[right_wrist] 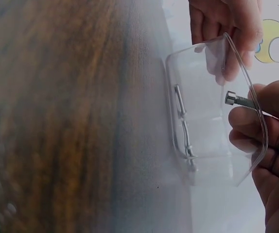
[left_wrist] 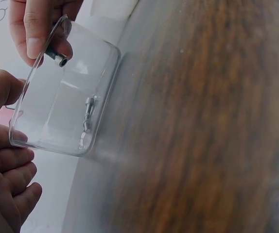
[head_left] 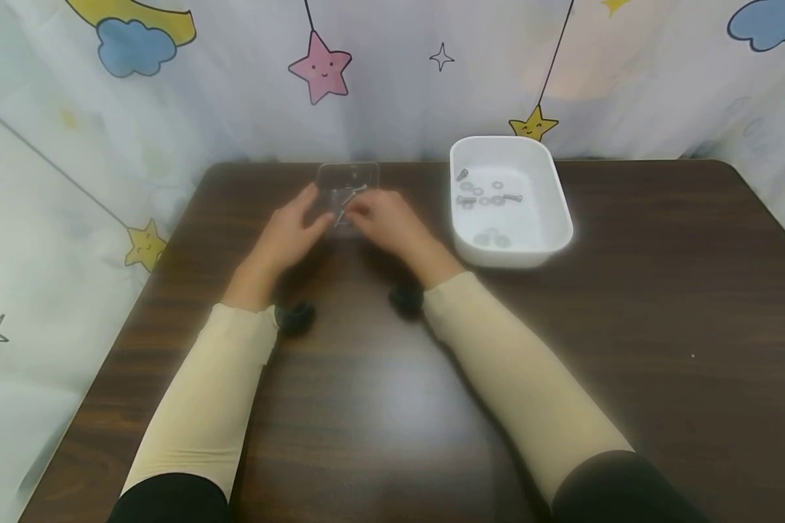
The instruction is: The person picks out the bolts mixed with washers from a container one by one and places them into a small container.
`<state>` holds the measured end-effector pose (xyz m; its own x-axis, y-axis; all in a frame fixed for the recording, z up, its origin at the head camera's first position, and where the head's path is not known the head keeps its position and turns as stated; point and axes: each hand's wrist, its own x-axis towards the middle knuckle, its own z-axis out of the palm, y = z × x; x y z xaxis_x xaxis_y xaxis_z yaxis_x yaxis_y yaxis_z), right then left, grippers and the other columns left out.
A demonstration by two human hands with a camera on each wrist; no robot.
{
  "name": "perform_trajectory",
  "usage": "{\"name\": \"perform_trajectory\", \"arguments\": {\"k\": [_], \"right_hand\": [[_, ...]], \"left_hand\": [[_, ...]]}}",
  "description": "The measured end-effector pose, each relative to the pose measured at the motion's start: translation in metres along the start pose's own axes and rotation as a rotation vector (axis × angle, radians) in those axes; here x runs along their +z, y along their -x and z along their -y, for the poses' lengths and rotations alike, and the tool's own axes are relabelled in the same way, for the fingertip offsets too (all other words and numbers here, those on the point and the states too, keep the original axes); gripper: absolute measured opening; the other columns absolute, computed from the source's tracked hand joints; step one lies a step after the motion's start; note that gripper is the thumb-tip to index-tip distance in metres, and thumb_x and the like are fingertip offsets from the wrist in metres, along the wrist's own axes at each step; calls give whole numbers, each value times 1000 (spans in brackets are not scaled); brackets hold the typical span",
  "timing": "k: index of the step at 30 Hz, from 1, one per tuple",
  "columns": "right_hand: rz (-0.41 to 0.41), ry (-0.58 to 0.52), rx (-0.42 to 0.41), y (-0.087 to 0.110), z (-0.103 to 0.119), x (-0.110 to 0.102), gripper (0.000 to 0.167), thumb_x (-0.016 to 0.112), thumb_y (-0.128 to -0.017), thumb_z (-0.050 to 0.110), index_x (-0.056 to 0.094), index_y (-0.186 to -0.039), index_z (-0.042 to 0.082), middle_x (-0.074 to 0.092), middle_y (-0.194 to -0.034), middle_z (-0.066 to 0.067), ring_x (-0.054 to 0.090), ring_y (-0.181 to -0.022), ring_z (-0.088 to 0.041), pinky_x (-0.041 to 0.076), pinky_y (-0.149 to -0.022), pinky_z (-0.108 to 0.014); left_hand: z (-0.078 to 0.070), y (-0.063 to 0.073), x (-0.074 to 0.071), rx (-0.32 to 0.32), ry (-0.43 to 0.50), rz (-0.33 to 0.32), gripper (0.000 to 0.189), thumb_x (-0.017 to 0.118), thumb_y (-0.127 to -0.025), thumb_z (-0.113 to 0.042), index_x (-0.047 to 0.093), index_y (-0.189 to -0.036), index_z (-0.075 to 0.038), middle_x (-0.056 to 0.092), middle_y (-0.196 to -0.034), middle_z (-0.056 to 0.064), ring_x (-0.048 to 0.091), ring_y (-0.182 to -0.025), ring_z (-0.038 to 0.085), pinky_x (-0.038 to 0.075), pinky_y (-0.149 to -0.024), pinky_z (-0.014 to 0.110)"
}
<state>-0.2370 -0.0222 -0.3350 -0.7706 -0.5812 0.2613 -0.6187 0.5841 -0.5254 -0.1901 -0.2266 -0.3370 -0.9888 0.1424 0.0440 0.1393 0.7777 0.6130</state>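
Note:
A clear plastic box stands near the table's far edge, left of the white bin. My left hand holds it by its left side, thumb at the near corner and fingers toward the far one. Between thumb and fingertips, my right hand pinches a socket-head screw at its threaded end. The screw's head points down inside the box, just within the rim, as the left wrist view also shows. Other metal screws lie in a line on the box floor.
To the right, a white plastic bin contains several screws and flat washers. The dark wooden table extends toward me and to the right. A patterned curtain hangs right behind its far edge.

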Motion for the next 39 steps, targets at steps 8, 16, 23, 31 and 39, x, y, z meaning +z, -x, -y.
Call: {"name": "perform_trajectory", "arguments": {"k": [8,16,23,31,39], "right_hand": [[38,40,-15,-1,4,-4,18,66,-95,20,74,-108,11,74,-105,-5,67,-97,-21,53,-93,-35],[46,51,-39,1,8,-11,18,66,-94,18,74,-108,9,75,-105,-5,68,-98,-21,52,-95,-34],[56,50,-35,0,6,-16,19,68,-93,20,74,-108,11,74,-104,-2,67,-97,-18,53,-92,-31],[35,10,20,8,9,-65,21,65,-95,26,74,-108,12,73,-105,-1,65,-98,-17,52,-92,-31],[15,27,214,20,1,-145,26,62,-98,29,71,-116,13,71,-114,-2,62,-103,-14,51,-94,-28]], "left_hand": [[0,0,-2,-7,-4,16,76,50,-100,-47,20,-157,-7,17,-164,11,18,-151,29,13,-125,45],[-4,0,-2,1,-17,12,73,51,-101,-43,22,-156,-6,18,-164,13,19,-151,30,14,-125,46],[-6,1,-5,-8,-14,32,76,50,-100,-48,21,-156,-7,19,-164,12,19,-151,30,14,-124,47],[-16,1,-15,-19,-16,52,77,51,-100,-46,18,-158,-9,16,-164,12,17,-151,31,14,-124,49],[-58,-13,-10,149,-52,56,76,53,-100,-44,19,-157,-8,18,-164,11,17,-152,26,14,-125,41]]}}
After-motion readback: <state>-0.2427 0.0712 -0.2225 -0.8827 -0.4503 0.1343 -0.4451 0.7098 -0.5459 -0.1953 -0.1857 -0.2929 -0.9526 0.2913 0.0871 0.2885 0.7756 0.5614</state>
